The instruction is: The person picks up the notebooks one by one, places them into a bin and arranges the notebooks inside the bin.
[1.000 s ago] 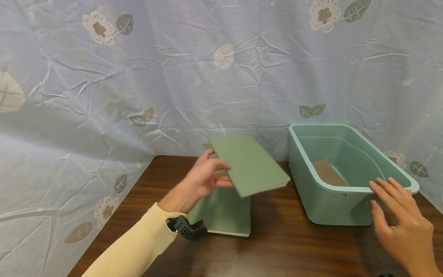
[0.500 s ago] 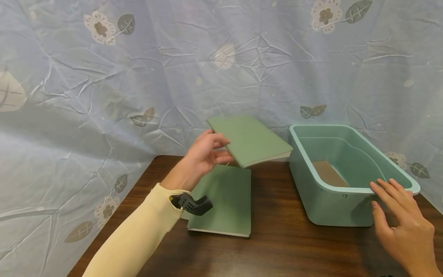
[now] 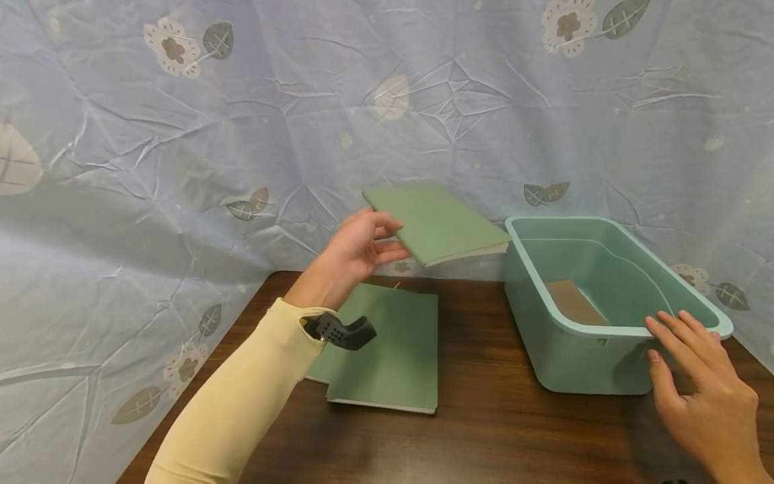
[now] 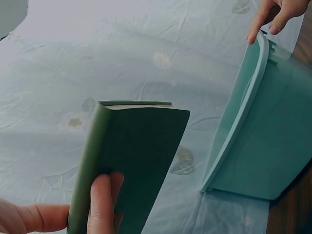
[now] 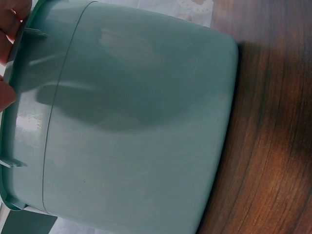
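Note:
My left hand (image 3: 363,245) holds a green notebook (image 3: 438,222) by its left edge, above the table and left of the bin. In the left wrist view, the notebook (image 4: 141,156) stands with fingers on its cover and the thumb by its spine. Below, more green notebooks (image 3: 393,356) lie overlapped on the table. My right hand (image 3: 704,383) holds the near rim of a teal plastic bin (image 3: 592,359), fingers over the rim and thumb on the outer wall. The right wrist view shows this outer wall (image 5: 136,122) close up.
A flat brown piece (image 3: 574,302) lies in the bottom of the bin. The dark wooden table (image 3: 484,437) backs onto a wrinkled floral cloth (image 3: 363,121), which also hangs along the left side. A black band (image 3: 345,333) sits at the left wrist.
My left hand has lifted the notebook upward, away from those on the table, and its cover has tipped flatter. The right hand and the bin have stayed put.

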The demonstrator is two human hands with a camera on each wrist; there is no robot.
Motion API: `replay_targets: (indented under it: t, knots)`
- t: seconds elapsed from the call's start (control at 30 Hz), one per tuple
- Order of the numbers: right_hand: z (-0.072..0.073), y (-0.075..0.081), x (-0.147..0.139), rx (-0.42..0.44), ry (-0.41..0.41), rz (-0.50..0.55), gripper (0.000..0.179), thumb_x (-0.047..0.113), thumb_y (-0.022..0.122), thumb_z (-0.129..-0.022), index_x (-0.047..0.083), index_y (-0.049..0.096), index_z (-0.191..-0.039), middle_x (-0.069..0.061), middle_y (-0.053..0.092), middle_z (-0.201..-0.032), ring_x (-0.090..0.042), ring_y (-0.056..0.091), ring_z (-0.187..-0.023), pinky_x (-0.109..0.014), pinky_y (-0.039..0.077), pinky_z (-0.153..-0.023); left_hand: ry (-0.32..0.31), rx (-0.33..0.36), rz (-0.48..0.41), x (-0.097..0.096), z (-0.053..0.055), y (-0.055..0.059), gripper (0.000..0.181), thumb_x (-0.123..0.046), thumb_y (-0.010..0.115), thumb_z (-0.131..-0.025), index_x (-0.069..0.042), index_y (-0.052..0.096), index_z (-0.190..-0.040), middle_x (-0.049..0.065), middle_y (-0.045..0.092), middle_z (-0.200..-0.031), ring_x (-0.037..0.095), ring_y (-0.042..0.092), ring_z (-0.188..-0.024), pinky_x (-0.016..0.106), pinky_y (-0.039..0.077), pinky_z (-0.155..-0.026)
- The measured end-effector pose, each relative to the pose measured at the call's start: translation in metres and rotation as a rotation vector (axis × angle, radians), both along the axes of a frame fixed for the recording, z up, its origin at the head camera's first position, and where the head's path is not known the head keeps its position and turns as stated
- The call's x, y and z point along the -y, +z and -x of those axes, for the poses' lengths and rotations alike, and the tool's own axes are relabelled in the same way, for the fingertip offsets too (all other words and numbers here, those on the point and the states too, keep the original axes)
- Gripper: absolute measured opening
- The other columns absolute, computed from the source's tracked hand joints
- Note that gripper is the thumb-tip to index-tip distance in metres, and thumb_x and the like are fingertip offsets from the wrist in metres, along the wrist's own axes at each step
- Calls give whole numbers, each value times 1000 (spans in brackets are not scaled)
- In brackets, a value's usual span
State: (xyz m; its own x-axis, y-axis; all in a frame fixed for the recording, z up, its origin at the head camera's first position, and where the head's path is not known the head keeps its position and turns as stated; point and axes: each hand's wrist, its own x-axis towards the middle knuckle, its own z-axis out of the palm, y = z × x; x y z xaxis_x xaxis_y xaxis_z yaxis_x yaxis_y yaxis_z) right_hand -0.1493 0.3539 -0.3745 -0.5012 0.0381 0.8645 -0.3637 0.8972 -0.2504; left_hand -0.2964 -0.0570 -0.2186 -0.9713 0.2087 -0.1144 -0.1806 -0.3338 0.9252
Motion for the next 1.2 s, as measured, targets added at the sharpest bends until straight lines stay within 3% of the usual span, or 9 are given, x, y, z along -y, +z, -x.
replay_targets:
  t: [0.17, 0.27, 0.53, 0.77, 1.0, 1.2]
  knots:
    - [-1, 1, 0, 4, -1, -4, 43, 19, 59, -91, 16, 64, -134, -6, 59, -141, -16, 41, -143, -27, 23, -123, 14, 2, -5, -1, 3, 6, 21, 2, 54, -93, -9, 49, -111, 11, 57, -98, 23, 73, -72, 43, 59, -84]
    - [-1, 1, 0, 0, 1, 5, 43, 18, 60, -90, 17, 64, -133, -4, 59, -141, -15, 42, -143, -23, 23, -122, 15, 0, -4, -2, 4, 9, 23, 1, 55, -94, -8, 50, -115, 11, 58, -99, 23, 73, -73, 44, 58, -89]
    - [0, -1, -1, -23, 8, -8, 41, 24, 57, -92, 13, 65, -132, -4, 60, -140, -21, 46, -140, -30, 24, -123, 11, -10, 14, -10, 8, 6, 36, 3, 56, -93, -9, 52, -127, 11, 57, -101, 22, 73, -73, 46, 56, -92]
    - [0, -1, -2, -16, 1, -8, 42, 23, 58, -92, 15, 64, -133, -5, 60, -141, -19, 44, -142, -26, 24, -122, -9, -15, 14, -25, 11, 0, 33, 5, 57, -92, -7, 55, -123, 13, 59, -106, 25, 71, -76, 48, 56, -92]
    - [-2, 0, -3, 51, -3, -1, 44, 18, 59, -91, 16, 62, -135, -5, 57, -144, -18, 40, -144, -23, 22, -122, -47, -18, 0, -44, 15, -4, 26, 5, 58, -92, -7, 57, -115, 13, 60, -102, 26, 71, -75, 47, 57, -88]
    - [-2, 0, -1, 43, -8, -6, 44, 18, 60, -91, 17, 63, -135, -4, 57, -143, -18, 42, -143, -21, 22, -122, -86, -16, 5, -65, 19, -4, 31, 7, 58, -90, -7, 59, -118, 14, 61, -99, 30, 71, -77, 46, 59, -85]
